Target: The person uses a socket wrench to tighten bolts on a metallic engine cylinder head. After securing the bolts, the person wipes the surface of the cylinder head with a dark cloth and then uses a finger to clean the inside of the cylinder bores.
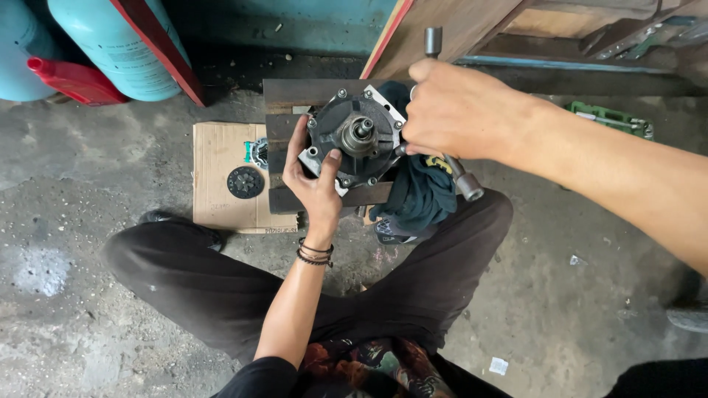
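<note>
A round dark metal pump or clutch housing (354,136), ringed with bolts and with a short shaft in its middle, lies on a dark wooden board (291,96) on the floor. My left hand (316,184) grips the housing's near-left rim, thumb on its face. My right hand (457,110) is closed around a grey metal cross wrench (466,182), one socket arm pointing up behind the hand and another down to the right. The wrench tip sits at the housing's right edge, hidden by my hand. A dark teal cloth (420,191) lies under the housing's right side.
A cardboard sheet (217,173) to the left carries a black round disc (245,182) and a small ring part (259,151). Light blue gas cylinders (118,48) and a red container (74,79) stand at the back left. Wooden planks (450,26) lean behind; a green tool (612,118) lies right.
</note>
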